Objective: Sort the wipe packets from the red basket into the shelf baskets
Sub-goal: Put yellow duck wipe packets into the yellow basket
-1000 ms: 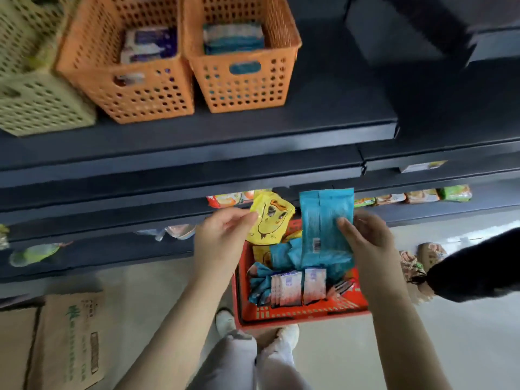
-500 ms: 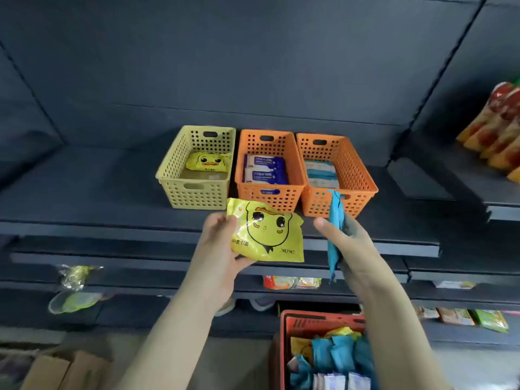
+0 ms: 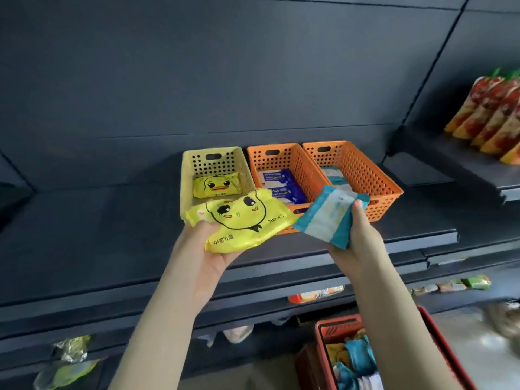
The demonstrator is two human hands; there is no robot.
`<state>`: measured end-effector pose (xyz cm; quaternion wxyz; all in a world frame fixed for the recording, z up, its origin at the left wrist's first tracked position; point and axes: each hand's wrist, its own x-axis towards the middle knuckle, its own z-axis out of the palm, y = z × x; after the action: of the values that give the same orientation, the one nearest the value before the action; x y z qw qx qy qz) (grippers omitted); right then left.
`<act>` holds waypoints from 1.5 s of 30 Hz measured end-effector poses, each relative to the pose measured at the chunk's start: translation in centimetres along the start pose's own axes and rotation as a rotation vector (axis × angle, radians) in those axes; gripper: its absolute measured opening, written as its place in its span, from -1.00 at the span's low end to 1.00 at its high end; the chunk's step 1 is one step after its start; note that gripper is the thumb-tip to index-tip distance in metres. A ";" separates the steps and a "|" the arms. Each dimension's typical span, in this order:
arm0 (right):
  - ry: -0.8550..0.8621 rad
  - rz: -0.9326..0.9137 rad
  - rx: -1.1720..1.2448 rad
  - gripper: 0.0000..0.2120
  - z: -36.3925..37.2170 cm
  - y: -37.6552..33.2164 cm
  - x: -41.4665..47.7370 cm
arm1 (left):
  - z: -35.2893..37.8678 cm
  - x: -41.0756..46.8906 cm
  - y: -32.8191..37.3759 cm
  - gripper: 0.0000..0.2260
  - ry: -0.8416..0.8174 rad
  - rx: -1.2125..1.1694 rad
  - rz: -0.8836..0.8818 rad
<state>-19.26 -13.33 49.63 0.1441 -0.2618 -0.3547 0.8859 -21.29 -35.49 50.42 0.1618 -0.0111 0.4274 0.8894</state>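
Head camera view, looking forward and down at dark store shelving.

The person's left hand (image 3: 206, 250) is holding a soft yellow plastic wipe packet with a cartoon duck face (image 3: 239, 220) from beneath. Its fingers are curling round the near edge, keeping the packet flat just in front of the pale yellow perforated plastic basket (image 3: 186, 181). The right hand (image 3: 357, 240) is gripping a teal and white plastic wipe packet (image 3: 329, 218) by its lower end. Its fingers are wrapping round the packet and tilting it up toward the right-hand orange perforated plastic basket (image 3: 374, 178). Each packet is being held before the basket that carries its match, which suggests both are about to be dropped in by kind.

The three baskets are standing side by side, touching, on the dark grey shelf (image 3: 98, 220). The yellow basket is holding one yellow duck packet (image 3: 216, 187). The middle orange perforated plastic basket (image 3: 281, 159) is holding blue and white packets (image 3: 281, 187), at least two. The right-hand orange basket is holding teal and white packets (image 3: 334, 175); how many cannot be told.

Low at the right, the red plastic basket (image 3: 323, 330) is sitting below the shelves, well apart from the shelf baskets. It is carrying more teal packets (image 3: 357, 353) along with some yellow and pale ones, so the sorting looks far from done. Red and orange snack pouches (image 3: 492, 114) are lining another shelf at the far right.
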 end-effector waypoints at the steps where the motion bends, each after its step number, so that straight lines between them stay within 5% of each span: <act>1: 0.049 -0.017 -0.021 -0.71 -0.1 -0.3 0.2 | 0.3 0.8 -0.1 -0.58 -0.021 -0.004 0.000; 4: 0.106 -0.089 -0.146 -0.75 -0.9 -1.4 1.6 | 1.6 3.6 -0.9 -0.56 -0.024 -0.016 -0.025; 9: -0.090 -0.153 -0.205 -0.78 -1.5 -3.0 6.7 | 4.3 10.1 -2.7 -0.73 0.018 -0.035 -0.104; 13: -0.014 -0.170 -0.238 -0.83 -1.6 -5.8 12.2 | 5.8 15.7 -4.6 -0.73 0.079 -0.003 -0.102; 20: 0.144 -0.445 -0.949 -0.75 -5.2 -11.9 21.6 | 9.1 23.6 -7.6 -0.76 0.237 0.067 -0.144; 26: 0.150 -0.516 -1.112 -0.82 -5.9 -12.0 27.3 | 10.5 27.1 -8.9 -0.73 0.311 0.005 -0.129; 34: 0.091 -0.333 -1.380 -0.85 -3.7 -10.7 32.8 | 10.6 29.8 -9.1 -0.71 0.333 -0.027 -0.104; 39: 0.010 0.022 -1.514 -0.57 -3.6 -9.3 33.1 | 10.2 30.5 -9.5 -0.69 0.343 -0.065 -0.127; 45: 0.084 -0.043 -1.565 -0.59 -3.9 -8.0 34.0 | 9.5 30.5 -10.0 -0.67 0.309 -0.132 -0.148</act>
<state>-44.48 9.44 40.55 -0.0519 -0.3138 -0.8752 0.3646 -46.13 -13.94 44.08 0.1584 -0.1896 0.3856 0.8890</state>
